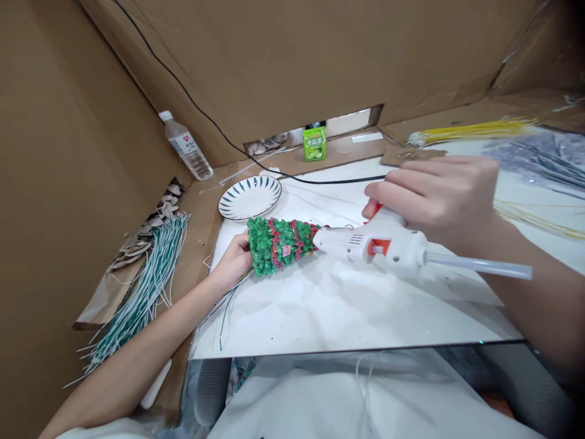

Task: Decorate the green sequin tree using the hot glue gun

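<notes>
My left hand (pixel 235 262) is closed around the wide end of a small green tinsel Christmas tree (pixel 286 247), which lies on its side with its tip to the right. Red bands and a pinkish ornament show on the tree. My right hand (pixel 439 195) grips a white hot glue gun (pixel 361 244) with orange-red parts. A clear glue stick (pixel 479 266) juts from the gun's rear. The gun's nose is at the tree's narrow end; whether they touch I cannot tell. Most of the left fingers are hidden behind the tree.
A plate (pixel 250 198) with blue strokes stands behind the tree. Green and white wires (pixel 141 292) lie at left, yellow stems (pixel 475 131) at back right. A water bottle (pixel 186 146) and a green packet (pixel 314 144) stand at the back. A black cord (pixel 219 129) runs to the gun.
</notes>
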### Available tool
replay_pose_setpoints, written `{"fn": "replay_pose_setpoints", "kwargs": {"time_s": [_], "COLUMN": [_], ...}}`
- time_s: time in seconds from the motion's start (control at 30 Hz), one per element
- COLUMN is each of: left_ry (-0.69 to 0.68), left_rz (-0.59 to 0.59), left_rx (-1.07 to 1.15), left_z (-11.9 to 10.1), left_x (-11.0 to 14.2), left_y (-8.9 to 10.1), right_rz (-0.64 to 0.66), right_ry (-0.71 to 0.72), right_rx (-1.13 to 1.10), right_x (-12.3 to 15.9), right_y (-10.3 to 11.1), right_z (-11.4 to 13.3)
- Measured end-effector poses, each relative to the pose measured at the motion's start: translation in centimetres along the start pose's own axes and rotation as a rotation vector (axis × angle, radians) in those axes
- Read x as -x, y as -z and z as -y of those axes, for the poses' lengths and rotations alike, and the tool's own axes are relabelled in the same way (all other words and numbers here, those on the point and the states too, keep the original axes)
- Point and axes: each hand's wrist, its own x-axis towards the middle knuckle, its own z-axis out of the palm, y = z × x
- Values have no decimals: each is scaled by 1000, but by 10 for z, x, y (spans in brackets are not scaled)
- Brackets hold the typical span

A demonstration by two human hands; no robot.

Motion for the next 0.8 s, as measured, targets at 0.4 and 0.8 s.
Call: {"fn": "replay_pose_setpoints", "kwargs": {"time_s": [0.4, 0.8], "left_ry": [7, 4], "left_rz": [0, 1], "left_rx": [0, -5], "left_z": [2, -1], "left_x": [-1, 1], "left_y": [1, 0], "right_rz": [24, -494], "right_ry": [-41, 162], "right_rx": [-7, 69], "right_x": [0, 3], "right_y": [2, -15], "right_z": [0, -7]}}
